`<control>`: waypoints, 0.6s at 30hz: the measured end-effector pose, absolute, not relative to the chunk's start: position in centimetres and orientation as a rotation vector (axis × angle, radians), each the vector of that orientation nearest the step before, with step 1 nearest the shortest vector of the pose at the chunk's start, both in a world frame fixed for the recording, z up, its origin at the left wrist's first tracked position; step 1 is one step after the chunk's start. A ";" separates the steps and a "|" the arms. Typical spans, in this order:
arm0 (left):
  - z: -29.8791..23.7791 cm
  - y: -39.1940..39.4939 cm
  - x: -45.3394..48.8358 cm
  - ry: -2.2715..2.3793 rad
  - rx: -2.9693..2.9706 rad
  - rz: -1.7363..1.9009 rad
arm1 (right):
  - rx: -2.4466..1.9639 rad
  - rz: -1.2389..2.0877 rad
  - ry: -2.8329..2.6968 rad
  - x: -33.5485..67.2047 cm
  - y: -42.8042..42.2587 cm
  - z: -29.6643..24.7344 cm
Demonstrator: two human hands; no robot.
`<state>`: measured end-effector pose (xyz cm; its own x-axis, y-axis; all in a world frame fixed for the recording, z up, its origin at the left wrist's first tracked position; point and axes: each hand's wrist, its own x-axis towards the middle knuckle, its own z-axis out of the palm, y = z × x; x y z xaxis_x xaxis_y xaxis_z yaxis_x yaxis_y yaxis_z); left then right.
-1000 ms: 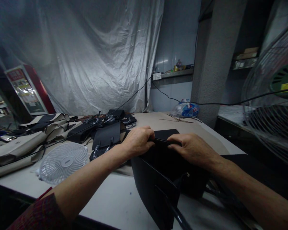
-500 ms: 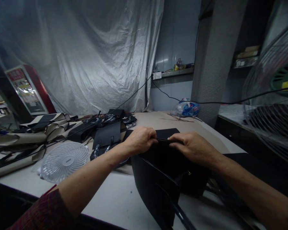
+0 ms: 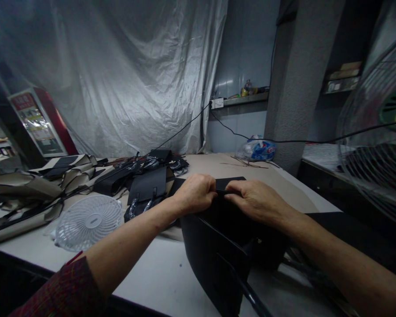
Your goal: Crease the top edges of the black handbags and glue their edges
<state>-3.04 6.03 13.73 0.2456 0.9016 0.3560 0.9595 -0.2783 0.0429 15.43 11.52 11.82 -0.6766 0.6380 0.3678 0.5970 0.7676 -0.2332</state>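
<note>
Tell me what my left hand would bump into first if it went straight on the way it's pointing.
Most likely the right hand: the left hand points rightward along the top edge of the black bag, and their fingertips look almost touching.

Matt black leather-like bag [image 3: 214, 246], white plastic fan [image 3: 88, 222], crinkled glossy sheeting [image 3: 125, 75]

A black bag [image 3: 218, 251] is stood upright on the near part of the pale worktable [image 3: 152, 273], right of centre. Its smooth, matte side panel is turned toward the near left, and a black strap [image 3: 249, 297] is seen at its near lower corner. Its top edge is pinched by the left hand [image 3: 194, 193] and the right hand [image 3: 254, 202], set close together.
</note>
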 end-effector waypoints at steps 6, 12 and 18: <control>13.9 5.6 -3.2 -1.760 -2.353 -0.520 | -0.968 0.095 -2.562 13.5 11.0 12.5; 13.8 5.3 -3.4 -1.847 -2.366 -0.558 | -1.077 0.141 -2.602 15.8 11.1 13.0; 13.9 5.5 -3.3 -1.909 -2.367 -0.578 | -1.118 0.448 -2.556 20.4 12.5 12.0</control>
<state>-3.28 5.54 13.93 0.1701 0.9342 0.3137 0.9513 -0.2388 0.1950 20.45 12.54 12.02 -0.6453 0.7473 0.1585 0.6487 0.6456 -0.4029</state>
